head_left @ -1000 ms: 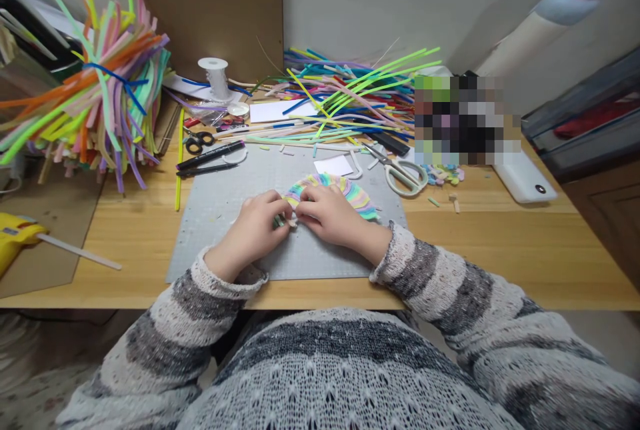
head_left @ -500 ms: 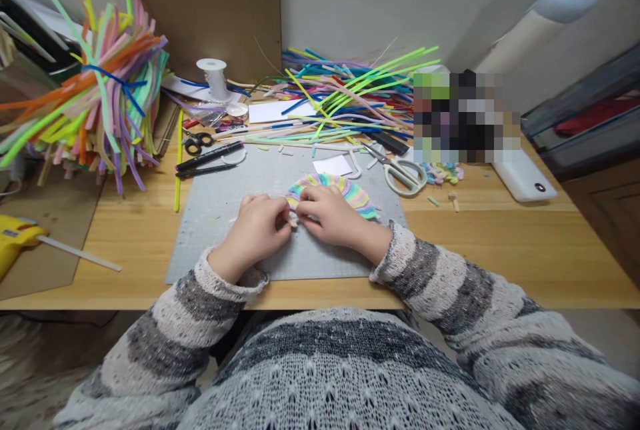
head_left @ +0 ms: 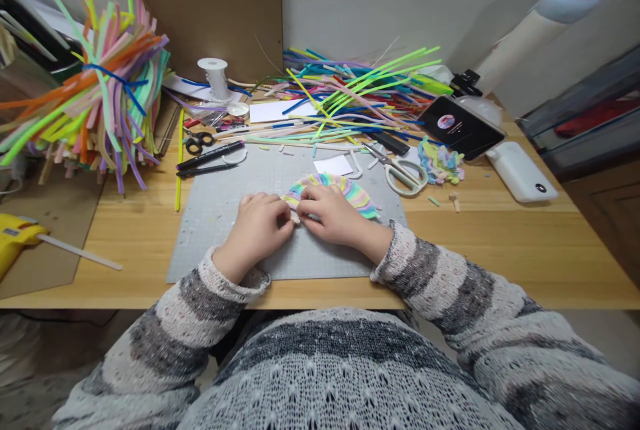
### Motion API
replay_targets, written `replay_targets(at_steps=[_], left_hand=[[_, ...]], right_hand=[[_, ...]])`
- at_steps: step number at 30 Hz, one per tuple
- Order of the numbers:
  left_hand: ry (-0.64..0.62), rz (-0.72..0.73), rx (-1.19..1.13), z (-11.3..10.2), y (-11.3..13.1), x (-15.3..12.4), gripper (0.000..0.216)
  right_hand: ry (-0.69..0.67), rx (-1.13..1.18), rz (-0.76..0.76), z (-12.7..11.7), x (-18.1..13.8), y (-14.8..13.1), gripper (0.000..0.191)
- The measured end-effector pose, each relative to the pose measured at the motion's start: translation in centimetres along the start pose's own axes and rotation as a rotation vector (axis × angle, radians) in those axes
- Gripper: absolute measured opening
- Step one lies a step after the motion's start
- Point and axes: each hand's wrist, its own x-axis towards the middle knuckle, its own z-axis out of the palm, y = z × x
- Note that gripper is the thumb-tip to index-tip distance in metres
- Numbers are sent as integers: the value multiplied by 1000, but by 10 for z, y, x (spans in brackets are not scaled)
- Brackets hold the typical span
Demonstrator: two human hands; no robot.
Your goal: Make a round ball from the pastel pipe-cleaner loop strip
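On the grey cutting mat (head_left: 200, 243), a striped pastel arch (head_left: 361, 198) of pipe cleaners lies partly beneath my right hand (head_left: 330, 215). My left hand (head_left: 260, 227) is closed just left of it, knuckles up. Between the two sets of fingertips a small cream fuzzy piece (head_left: 295, 218) shows, like a bit of pipe cleaner. Both hands pinch at it, thumbs against index fingers, and they almost touch. My fingers hide most of the piece and the left end of the arch.
Scissors with pale handles (head_left: 406, 178) lie at the mat's upper right, beside pastel curly scraps (head_left: 440, 160). Loose pipe cleaners (head_left: 350, 97) cover the back. Black markers (head_left: 210, 155) and small black scissors (head_left: 199, 143) lie left. A yellow glue gun (head_left: 20, 237) is far left; a phone (head_left: 463, 127) stands right.
My left hand has shifted slightly right, toward my right hand, with the cream piece between the fingertips. My right hand and the arch stay nearly where they were.
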Motion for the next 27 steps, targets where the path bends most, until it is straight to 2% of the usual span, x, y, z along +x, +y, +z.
replay_targets(at_steps=[8, 13, 17, 21, 27], left_hand=[[-11, 47, -84, 2, -2, 0, 12], [-22, 57, -61, 2, -1, 0, 12], [-17, 34, -95, 1, -1, 1, 11], [-48, -1, -109, -1, -1, 1, 4], [-74, 36, -48, -2, -4, -1, 14]], right_hand=[[24, 49, 26, -1, 0, -1, 8], [74, 87, -17, 2, 0, 2, 22], [52, 45, -43, 4, -1, 3, 11], [61, 35, -30, 5, 0, 2, 13], [38, 66, 0, 4, 1, 1, 14]])
